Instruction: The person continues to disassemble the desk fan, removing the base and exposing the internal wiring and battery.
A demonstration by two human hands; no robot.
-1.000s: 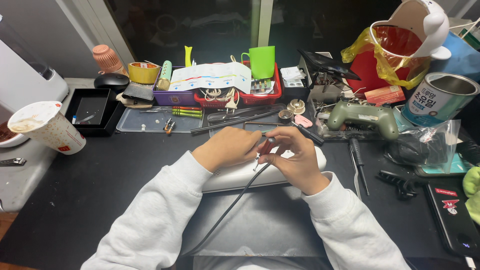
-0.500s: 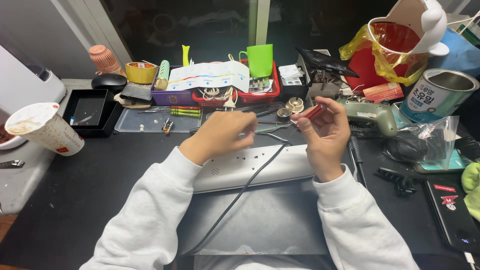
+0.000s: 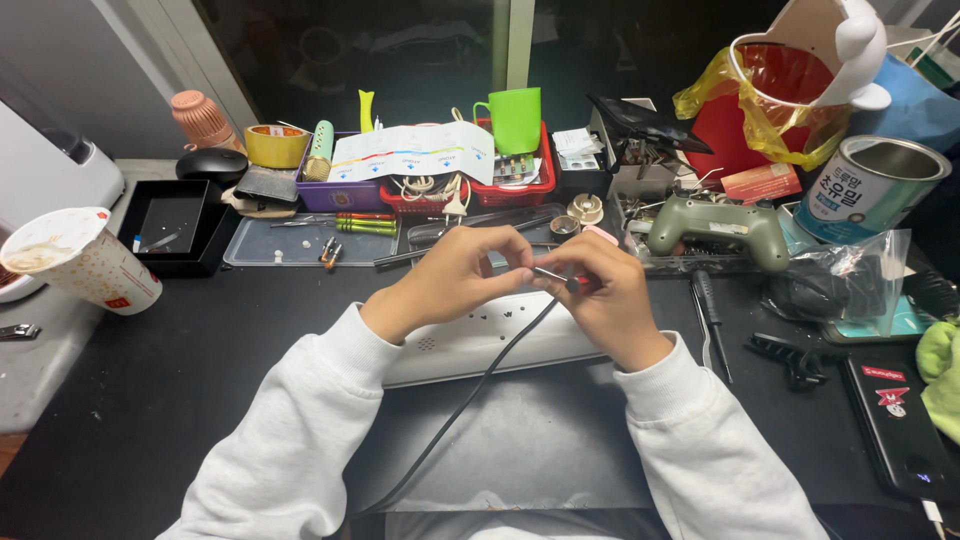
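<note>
At the centre of the frame we have both hands brought together over the white power strip [image 3: 480, 335], which lies flat on the dark mat with its long axis running left to right, just under our wrists. Our left hand [image 3: 450, 280] is curled nearly closed, thumb and fingertips pinching the free end of the black cable [image 3: 470, 385]. Our right hand [image 3: 600, 295] is closed too, fingers wrapped round something small with a red tip showing; what it is we cannot tell. The cable's end sits right between the two hands, its metal-looking tip pointing toward the right hand, so both are equally near it, the left one actually gripping. From there the cable runs down and to the left, slanting across the strip toward the lower middle of the frame between our sleeves.

To the right of the hands a black screwdriver [image 3: 710, 315] lies on the table, and a green game controller [image 3: 715, 225] sits above it. A paper cup [image 3: 85, 260] stands at the far left.
</note>
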